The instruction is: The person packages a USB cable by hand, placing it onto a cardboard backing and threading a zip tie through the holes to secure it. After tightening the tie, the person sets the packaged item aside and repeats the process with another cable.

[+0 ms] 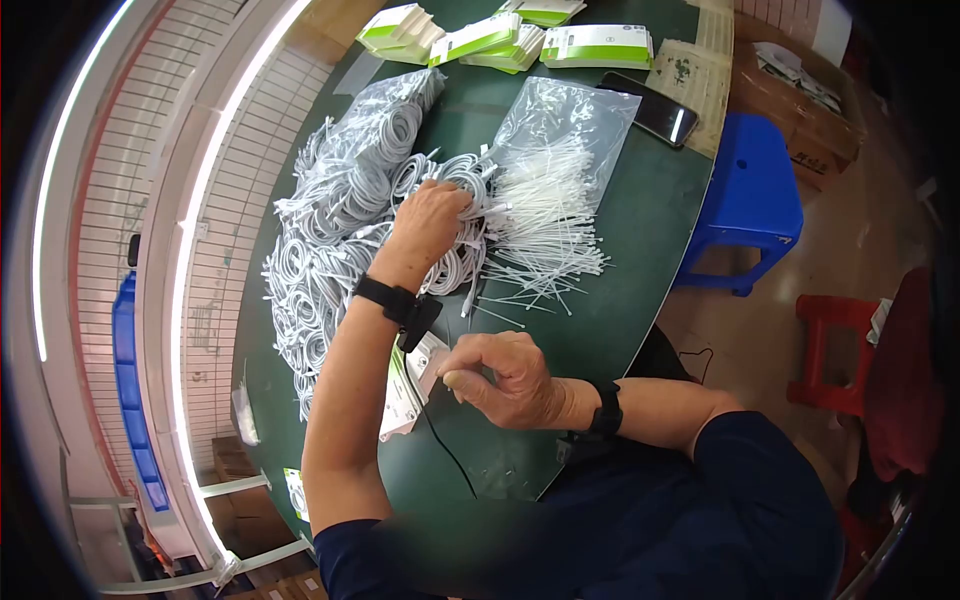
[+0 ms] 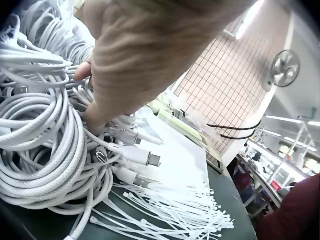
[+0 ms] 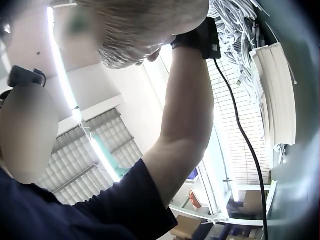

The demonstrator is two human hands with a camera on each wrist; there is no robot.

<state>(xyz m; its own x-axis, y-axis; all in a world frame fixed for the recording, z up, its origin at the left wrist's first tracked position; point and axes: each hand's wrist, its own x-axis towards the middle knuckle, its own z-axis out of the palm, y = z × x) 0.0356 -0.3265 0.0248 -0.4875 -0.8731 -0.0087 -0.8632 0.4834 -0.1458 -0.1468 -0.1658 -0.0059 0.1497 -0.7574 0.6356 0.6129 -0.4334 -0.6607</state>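
Note:
My left hand [image 1: 432, 218] reaches into a heap of coiled grey-white braided cables [image 1: 345, 185]. In the left wrist view its thumb and a finger [image 2: 93, 116] pinch among the strands of a coiled cable [image 2: 47, 145], with other fingertips hidden behind the palm. USB plugs [image 2: 150, 159] stick out just beside them. Over the near part of the table hovers my right hand [image 1: 505, 380], fingers loosely curled, with nothing visible in its grasp. A spread of white cable ties [image 1: 545, 215] lies right of the cables, partly inside a clear plastic bag [image 1: 602, 112].
White boxes [image 1: 402, 402] stand partly behind my left forearm, near the right hand. Green-and-white packs [image 1: 597, 46] are stacked along the far end, with a phone [image 1: 655, 112] beside them. A blue stool [image 1: 750, 190] and a red stool [image 1: 822, 355] stand off the table's right side.

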